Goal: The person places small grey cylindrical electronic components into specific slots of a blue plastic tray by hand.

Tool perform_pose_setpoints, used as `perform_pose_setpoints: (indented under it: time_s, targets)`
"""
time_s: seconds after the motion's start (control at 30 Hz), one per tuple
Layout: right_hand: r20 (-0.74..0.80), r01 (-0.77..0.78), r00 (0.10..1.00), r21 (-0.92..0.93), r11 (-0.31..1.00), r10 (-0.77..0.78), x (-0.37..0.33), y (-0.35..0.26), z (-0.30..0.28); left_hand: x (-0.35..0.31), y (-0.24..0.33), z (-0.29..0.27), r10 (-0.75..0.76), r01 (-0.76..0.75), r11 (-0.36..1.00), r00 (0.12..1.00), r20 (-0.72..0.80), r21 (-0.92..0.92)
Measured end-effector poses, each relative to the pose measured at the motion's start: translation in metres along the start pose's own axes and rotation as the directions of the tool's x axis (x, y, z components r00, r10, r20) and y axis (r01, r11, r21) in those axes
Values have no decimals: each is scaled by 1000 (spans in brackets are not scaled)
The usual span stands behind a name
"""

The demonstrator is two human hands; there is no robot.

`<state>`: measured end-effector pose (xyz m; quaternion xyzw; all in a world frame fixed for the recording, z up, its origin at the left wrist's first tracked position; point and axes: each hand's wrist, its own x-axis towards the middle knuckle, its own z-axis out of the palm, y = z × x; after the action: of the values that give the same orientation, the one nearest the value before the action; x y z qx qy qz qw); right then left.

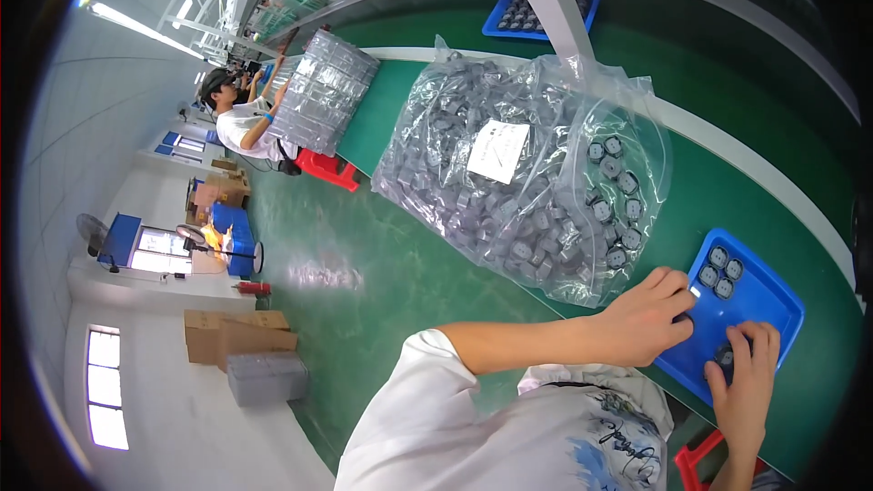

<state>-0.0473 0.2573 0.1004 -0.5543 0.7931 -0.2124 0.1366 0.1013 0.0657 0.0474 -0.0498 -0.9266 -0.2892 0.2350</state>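
A blue tray (747, 295) lies at the right of the bench, with several small grey rounded-square parts (720, 271) grouped near its far end. My left hand (644, 316) reaches over the tray's left edge. Its fingers are closed in a pinch round a small dark part, mostly hidden by the fingertips. My right hand (750, 368) is over the tray's near right portion, fingers curled round another grey part (725, 356). Left of the tray lies a large clear plastic bag (436, 173) full of similar grey parts, some showing near its right end.
The green bench (709, 173) runs from upper left to lower right. A white post (546, 0) rises beyond the bag. Another blue tray (589, 14) of parts sits farther back. To the left, a person (241, 123) handles a stack of wrapped packs (323, 91) near a red stool (327, 171).
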Motion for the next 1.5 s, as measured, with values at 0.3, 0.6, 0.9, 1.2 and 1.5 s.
perform_pose_setpoints:
  time_s: [0.3,0.6,0.9,1.2,1.5]
  targets:
    - [25,-55,998,-30,998,56,5,39,1,12,5,10,-38,29,997,991,126,71]
    - [-164,48,986,60,997,-37,0,47,-9,3,-2,7,-53,53,993,999,-4,101]
    - [-33,212,977,-11,977,-212,13,-4,23,11,1,27,-91,101,991,990,-112,89]
    - [-90,159,982,-87,983,-167,16,5,26,10,-5,-6,-222,224,956,974,-34,188]
    - [-82,134,987,-60,989,-139,8,21,29,13,-4,8,-295,298,939,955,-43,171]
